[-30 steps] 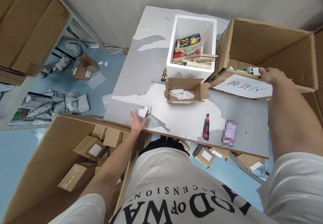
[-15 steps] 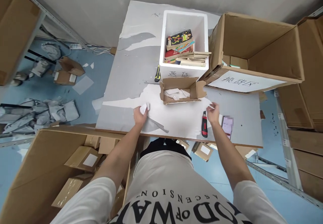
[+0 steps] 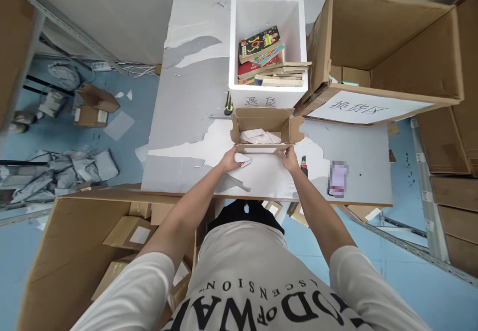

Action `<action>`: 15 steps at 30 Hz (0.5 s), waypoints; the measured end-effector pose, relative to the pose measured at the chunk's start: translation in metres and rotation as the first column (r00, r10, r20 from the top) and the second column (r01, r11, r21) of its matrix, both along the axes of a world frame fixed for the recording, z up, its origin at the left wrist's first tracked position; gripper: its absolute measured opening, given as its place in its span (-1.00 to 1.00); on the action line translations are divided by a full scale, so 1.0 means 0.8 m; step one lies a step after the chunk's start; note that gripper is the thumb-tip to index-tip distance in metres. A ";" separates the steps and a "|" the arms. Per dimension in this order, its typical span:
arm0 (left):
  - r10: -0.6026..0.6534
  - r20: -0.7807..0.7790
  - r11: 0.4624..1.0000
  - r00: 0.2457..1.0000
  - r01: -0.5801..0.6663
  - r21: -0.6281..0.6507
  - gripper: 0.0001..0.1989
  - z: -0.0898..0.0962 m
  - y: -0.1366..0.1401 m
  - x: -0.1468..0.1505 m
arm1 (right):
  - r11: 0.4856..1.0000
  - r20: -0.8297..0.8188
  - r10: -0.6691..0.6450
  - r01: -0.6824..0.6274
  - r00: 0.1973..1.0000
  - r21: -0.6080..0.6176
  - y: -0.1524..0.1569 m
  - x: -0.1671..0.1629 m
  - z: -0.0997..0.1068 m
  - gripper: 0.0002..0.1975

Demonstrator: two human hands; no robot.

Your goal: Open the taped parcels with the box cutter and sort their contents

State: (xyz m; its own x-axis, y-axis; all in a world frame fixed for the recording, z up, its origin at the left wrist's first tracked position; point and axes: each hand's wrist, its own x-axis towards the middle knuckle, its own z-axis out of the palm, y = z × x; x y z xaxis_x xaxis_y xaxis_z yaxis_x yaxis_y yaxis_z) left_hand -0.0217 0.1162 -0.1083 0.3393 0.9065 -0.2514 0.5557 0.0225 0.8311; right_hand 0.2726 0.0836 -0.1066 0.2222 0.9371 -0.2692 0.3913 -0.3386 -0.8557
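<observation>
A small open cardboard box (image 3: 263,119) stands on the table with white paper scraps (image 3: 257,136) inside. At its near left corner is my left hand (image 3: 228,162), closed around a crumpled piece of white paper (image 3: 242,159); the fingertips reach the box edge. My right hand (image 3: 290,160) grips the box at its near right corner, thumb and fingers closed on the cardboard. A red and black utility knife (image 3: 304,165) lies beside my right forearm, which partly covers it. Behind the box to the left lies a yellow and black cutter (image 3: 228,104).
A white foam box (image 3: 267,92) holding several books (image 3: 261,47) stands behind the small box. To its right is a large labelled carton (image 3: 392,57). A phone (image 3: 338,177) lies at right on the table (image 3: 179,97). A big carton (image 3: 48,251) of parcels sits below left.
Both hands have come inward to the small box's near corners. My right hand has left the torn paper on the table and now grips the box. The view has shifted slightly.
</observation>
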 end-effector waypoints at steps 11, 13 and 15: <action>-0.037 0.136 0.999 0.990 0.041 -0.027 -0.06 0.089 -0.120 -0.048 | 0.993 0.187 -0.096 0.108 0.978 -0.055 -0.134 -0.038 0.090 -0.59; -0.024 0.148 0.998 0.989 0.033 -0.058 -0.07 0.084 -0.139 -0.050 | 0.989 0.203 -0.096 0.116 0.974 -0.092 -0.147 -0.043 0.083 -0.57; -0.023 0.157 0.995 0.987 0.038 -0.096 -0.08 0.075 -0.152 -0.050 | 0.985 0.197 -0.086 0.113 0.977 -0.132 -0.155 -0.044 0.073 -0.57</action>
State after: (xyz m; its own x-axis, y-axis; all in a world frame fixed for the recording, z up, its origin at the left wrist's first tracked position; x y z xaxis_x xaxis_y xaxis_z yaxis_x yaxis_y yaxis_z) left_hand -0.0617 -0.0056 -0.0480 0.4081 0.8687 -0.2808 0.4215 0.0935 0.9020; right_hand 0.2370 -0.0401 -0.0484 0.3725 0.8631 -0.3411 0.5001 -0.4963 -0.7096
